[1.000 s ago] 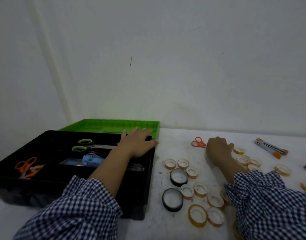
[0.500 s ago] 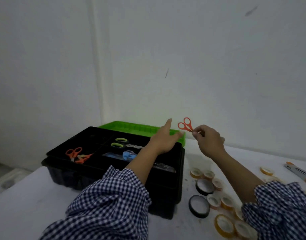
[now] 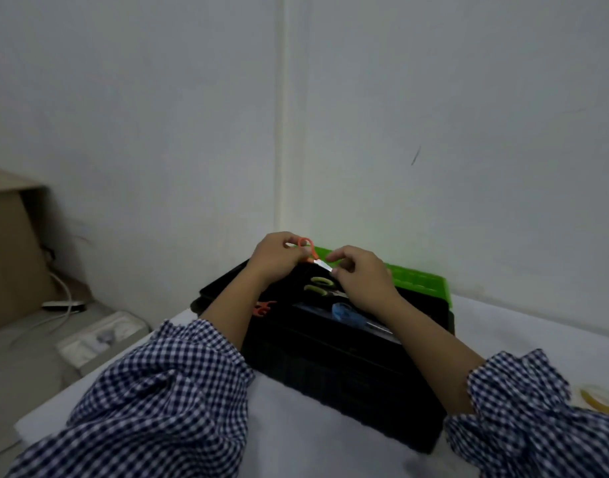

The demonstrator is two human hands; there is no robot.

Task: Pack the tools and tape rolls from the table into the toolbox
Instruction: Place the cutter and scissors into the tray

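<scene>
Held item: scissors [image 3: 321,263] with orange handles, in the air over the rear of the toolbox [image 3: 330,360], touching neither box nor table [image 3: 296,429].

Left hand [image 3: 273,258]: grasping the scissors at the handle end, fingers curled about the orange loop.

Right hand [image 3: 363,276]: pinching the blade tip between thumb and fingertips; remaining fingers loosely bent.

Toolbox: black, open, standing on the white table. Its green lid [image 3: 420,282] lies back behind it, towards the wall.

Contents seen:
- green-handled scissors [image 3: 322,280] in a rear compartment, directly below the hands;
- a blue tool [image 3: 344,311] in the compartment nearer the camera (type not discernible);
- a second orange pair [image 3: 262,307] at the left, partly hidden by the left forearm.

On the table: one yellowish tape roll [image 3: 593,400] at the far right edge of view, well apart from the toolbox and partly covered by the right sleeve.

Beyond the table, left: a cardboard box [image 3: 10,253] and a white cable [image 3: 65,298].
</scene>
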